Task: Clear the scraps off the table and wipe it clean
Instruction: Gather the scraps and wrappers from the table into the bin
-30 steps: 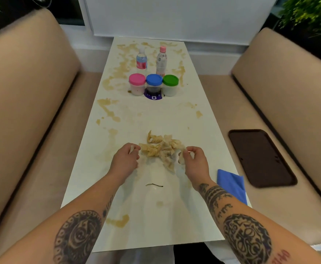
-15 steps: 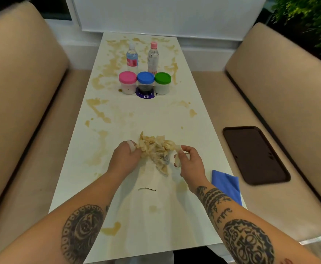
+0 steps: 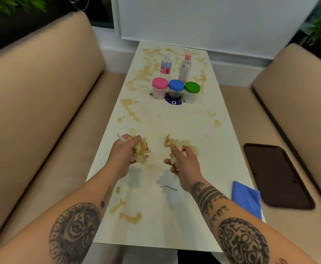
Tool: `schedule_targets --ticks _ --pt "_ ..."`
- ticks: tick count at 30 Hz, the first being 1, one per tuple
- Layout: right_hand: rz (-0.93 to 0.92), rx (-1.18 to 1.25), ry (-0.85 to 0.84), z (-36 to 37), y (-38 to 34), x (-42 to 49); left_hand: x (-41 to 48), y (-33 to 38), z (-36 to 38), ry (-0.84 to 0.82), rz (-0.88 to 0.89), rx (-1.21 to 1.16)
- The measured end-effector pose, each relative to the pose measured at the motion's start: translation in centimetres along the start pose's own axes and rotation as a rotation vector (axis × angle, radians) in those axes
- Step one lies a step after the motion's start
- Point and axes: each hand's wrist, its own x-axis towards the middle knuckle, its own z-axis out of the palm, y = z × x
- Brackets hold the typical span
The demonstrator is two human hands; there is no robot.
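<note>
Fingers of left hand (image 3: 124, 153) curl round one clump of scraps (image 3: 142, 151), right hand (image 3: 184, 163) at its 3 o'clock grips another clump (image 3: 176, 144), both forearms reaching over the stained table (image 3: 175, 122).

White table (image 3: 175, 225), smeared brown, bears jars (image 3: 175, 89), bottles (image 3: 184, 68), blue cloth (image 3: 246, 199), perhaps a twig (image 3: 168, 187).

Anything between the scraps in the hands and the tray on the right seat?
Nothing visible. Left hand and right hand each grip scraps above the table. The tray lies bare on the seat; the blue cloth sits nearer, off that path.
</note>
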Motion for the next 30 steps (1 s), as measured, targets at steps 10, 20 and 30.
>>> schedule_targets --ticks 10,20,30 --pt "-0.01 -0.196 -0.229 7.4 -0.2 -1.5 -1.2 0.3 -4.9 0.201 0.036 0.052" --pt "0.183 -0.278 -0.465 19.7 4.5 -4.7 -6.4 -0.1 -17.3 0.429 0.038 -0.28" --pt "0.275 -0.528 -0.963 34.4 21.5 -14.8 -20.2 -12.8 -36.7 0.924 0.044 -0.613"
